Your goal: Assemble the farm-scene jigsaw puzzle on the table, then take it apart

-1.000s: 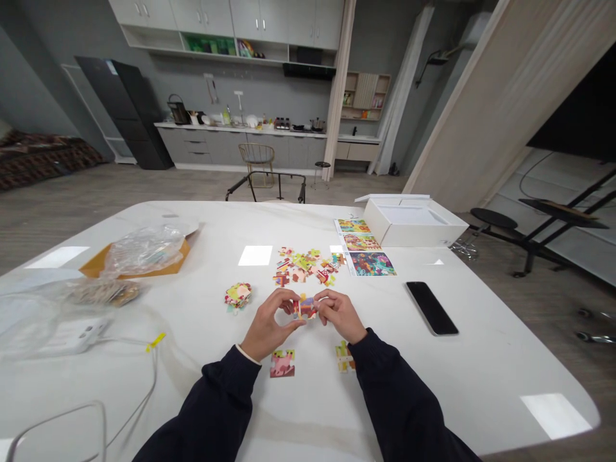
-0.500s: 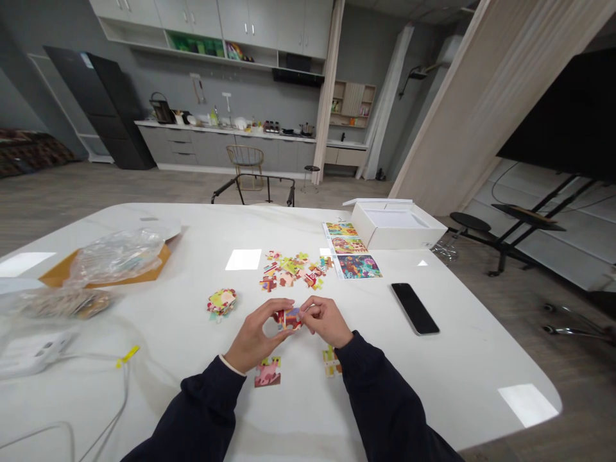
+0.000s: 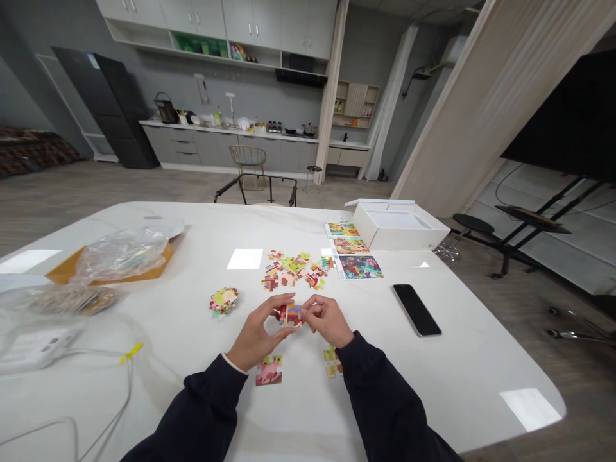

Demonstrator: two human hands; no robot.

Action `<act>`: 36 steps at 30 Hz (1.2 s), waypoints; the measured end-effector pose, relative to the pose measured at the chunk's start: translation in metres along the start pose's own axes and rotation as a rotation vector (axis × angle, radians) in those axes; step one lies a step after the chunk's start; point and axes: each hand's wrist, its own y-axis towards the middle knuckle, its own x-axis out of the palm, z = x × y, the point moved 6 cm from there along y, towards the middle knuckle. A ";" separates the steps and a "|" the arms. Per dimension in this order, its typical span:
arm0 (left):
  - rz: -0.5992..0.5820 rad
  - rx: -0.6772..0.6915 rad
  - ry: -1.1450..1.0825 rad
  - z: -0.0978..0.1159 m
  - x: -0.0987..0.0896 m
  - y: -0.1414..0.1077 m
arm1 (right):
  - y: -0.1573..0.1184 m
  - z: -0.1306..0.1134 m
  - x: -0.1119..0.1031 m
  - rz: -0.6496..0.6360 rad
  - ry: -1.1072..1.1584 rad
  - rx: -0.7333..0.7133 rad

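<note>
Between my two hands, a little above the table, are colourful jigsaw puzzle pieces [image 3: 291,314]; whether they are fully joined I cannot tell. My left hand [image 3: 257,332] grips them from the left, thumb below and fingers above. At their right edge, my right hand [image 3: 328,319] pinches with thumb and fingertips. Below my left hand lies a pink puzzle section [image 3: 269,371] on the table. Another yellow-green section [image 3: 332,363] lies partly hidden by my right sleeve. Loose puzzle pieces [image 3: 293,269] are spread just beyond my hands, and a small pile of pieces [image 3: 224,300] sits to the left.
Picture sheets [image 3: 360,266] lie before an open white box [image 3: 399,224]. A black phone [image 3: 416,310] is on the right. Plastic bags [image 3: 122,253], a white power strip [image 3: 36,350] and cables occupy the left side of the white table [image 3: 289,423].
The view has shifted slightly. My hands stay in nearly the same place, still holding the puzzle pieces, with only a small shift of the fingers.
</note>
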 end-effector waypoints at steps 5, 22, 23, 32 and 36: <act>0.011 -0.023 -0.017 -0.002 0.000 0.000 | 0.001 -0.003 -0.004 0.052 0.003 -0.031; -0.057 0.039 0.008 0.003 -0.020 0.001 | 0.000 -0.003 -0.004 0.044 -0.037 -0.004; -0.062 0.034 0.014 0.001 -0.021 0.001 | 0.000 -0.003 -0.004 0.039 -0.043 0.003; -0.141 0.032 0.050 0.001 -0.023 -0.005 | -0.002 -0.001 0.002 -0.017 -0.065 0.071; -0.158 0.025 0.054 0.001 -0.028 -0.011 | -0.003 0.002 0.008 -0.054 -0.083 0.092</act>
